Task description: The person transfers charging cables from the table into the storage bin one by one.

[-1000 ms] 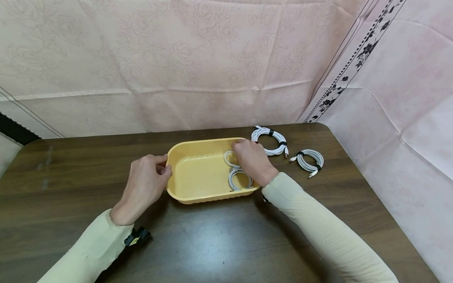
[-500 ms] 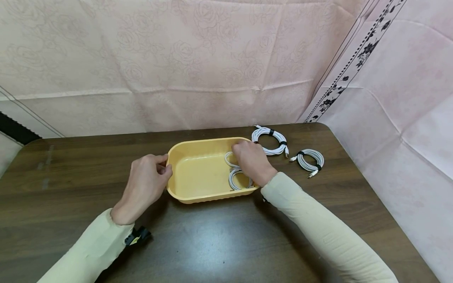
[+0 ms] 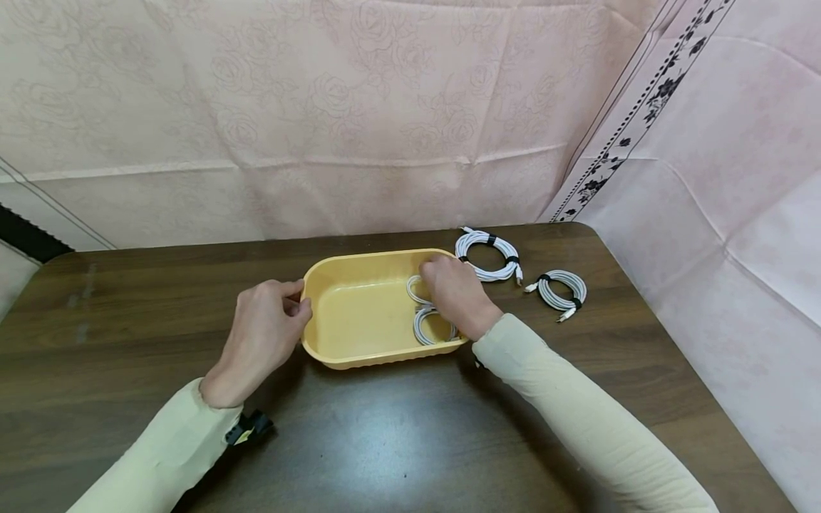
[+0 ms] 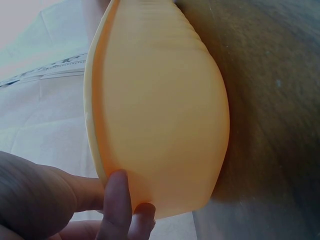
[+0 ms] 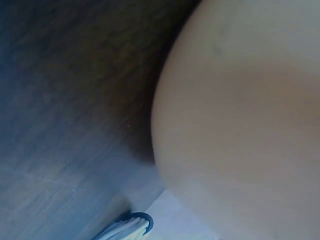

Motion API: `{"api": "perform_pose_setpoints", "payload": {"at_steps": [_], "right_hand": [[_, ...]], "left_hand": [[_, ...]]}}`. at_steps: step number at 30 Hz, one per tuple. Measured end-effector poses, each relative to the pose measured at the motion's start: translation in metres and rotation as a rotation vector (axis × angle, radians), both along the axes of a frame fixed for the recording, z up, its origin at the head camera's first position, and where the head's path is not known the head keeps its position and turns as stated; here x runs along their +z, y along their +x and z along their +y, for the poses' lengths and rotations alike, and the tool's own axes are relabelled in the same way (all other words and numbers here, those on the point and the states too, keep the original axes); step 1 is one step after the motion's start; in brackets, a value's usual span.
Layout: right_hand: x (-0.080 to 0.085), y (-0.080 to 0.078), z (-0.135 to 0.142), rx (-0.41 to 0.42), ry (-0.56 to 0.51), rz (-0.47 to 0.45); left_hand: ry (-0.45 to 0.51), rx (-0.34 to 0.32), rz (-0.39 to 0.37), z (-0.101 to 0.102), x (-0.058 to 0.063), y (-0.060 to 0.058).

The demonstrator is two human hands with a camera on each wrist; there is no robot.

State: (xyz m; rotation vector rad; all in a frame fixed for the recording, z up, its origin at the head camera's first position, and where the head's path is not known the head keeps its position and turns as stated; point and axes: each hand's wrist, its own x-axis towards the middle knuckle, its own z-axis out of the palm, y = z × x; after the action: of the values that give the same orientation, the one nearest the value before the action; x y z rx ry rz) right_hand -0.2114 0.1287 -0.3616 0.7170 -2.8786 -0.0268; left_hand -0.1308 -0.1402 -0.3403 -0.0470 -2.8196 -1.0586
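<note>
A shallow yellow plastic tray (image 3: 359, 313) stands on the table, its rounded left end pinched at the rim by my left hand (image 3: 263, 331). In the left wrist view the thumb and fingertips (image 4: 117, 192) lie on either side of that rim. My right hand (image 3: 458, 296) reaches over the tray's right end, its fingers bent downward and their tips hidden. Beside it, inside the tray, lies a coiled grey-white cable (image 3: 420, 331), and a loop of another white cable (image 3: 412, 286) shows from under the hand. The right wrist view holds mostly the tray's blurred outer wall (image 5: 240, 130).
Two coiled white cables lie on the wooden table (image 3: 385, 434), a larger coil (image 3: 507, 251) behind the right hand and a smaller coil (image 3: 580, 288) to its right. Both have black ties. Patterned cloth (image 3: 359, 121) hangs along the table's back and right edges.
</note>
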Motion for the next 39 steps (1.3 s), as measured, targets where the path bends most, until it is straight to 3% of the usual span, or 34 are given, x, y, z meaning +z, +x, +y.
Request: {"api": "perform_pose_setpoints", "payload": {"at_steps": [20, 32, 39], "right_hand": [[0.016, 0.007, 0.006, -0.031, -0.135, -0.153], [0.02, 0.008, 0.02, 0.055, -0.24, -0.077], [0.025, 0.007, 0.027, 0.082, -0.334, -0.124]], "left_hand": [[0.001, -0.005, -0.009, -0.001, 0.001, 0.0], [0.0, -0.006, -0.005, -0.001, 0.001, 0.0], [-0.005, -0.003, -0.009, -0.001, 0.001, 0.0]]}}
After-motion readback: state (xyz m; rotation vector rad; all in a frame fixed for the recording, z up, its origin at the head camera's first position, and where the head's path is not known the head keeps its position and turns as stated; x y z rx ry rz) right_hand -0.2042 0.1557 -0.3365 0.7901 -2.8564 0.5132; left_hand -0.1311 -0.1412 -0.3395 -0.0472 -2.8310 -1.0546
